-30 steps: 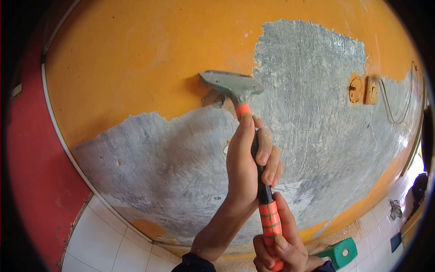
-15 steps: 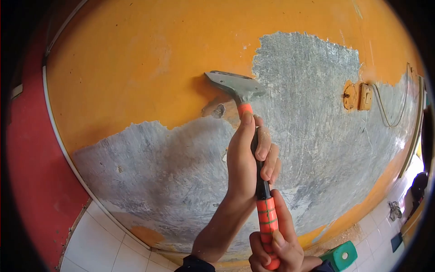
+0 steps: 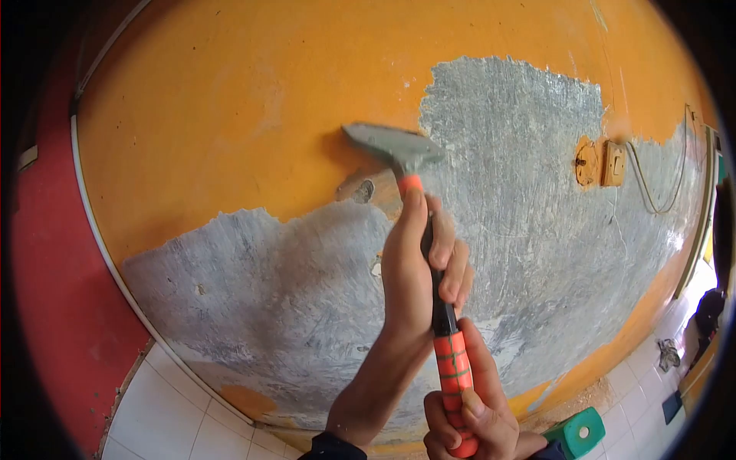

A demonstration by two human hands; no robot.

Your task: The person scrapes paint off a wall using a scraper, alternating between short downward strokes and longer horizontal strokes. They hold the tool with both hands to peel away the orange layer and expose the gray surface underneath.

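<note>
A long-handled scraper (image 3: 392,146) has a wide grey head, a black shaft and an orange grip with green bands. Its blade is at the orange paint (image 3: 230,115), just above a small hole in the wall; contact is hard to tell. My left hand (image 3: 418,264) is closed around the black shaft below the head, thumb along the near side. Lower down, my right hand (image 3: 479,414) wraps the orange grip (image 3: 452,364), one finger stretched up along it. Bare grey plaster (image 3: 529,207) lies right of the blade and below it.
A light switch (image 3: 613,162) with a loose cable is on the wall at right, beside a round orange cover (image 3: 586,162). On the tiled floor (image 3: 169,406) stands a green plastic stool (image 3: 579,433), lower right. A red wall (image 3: 61,268) borders the left.
The view has shifted slightly, with the wall a little further left. The scraper head looks blurred now and stays near the same spot on the wall. Both hands keep their holds.
</note>
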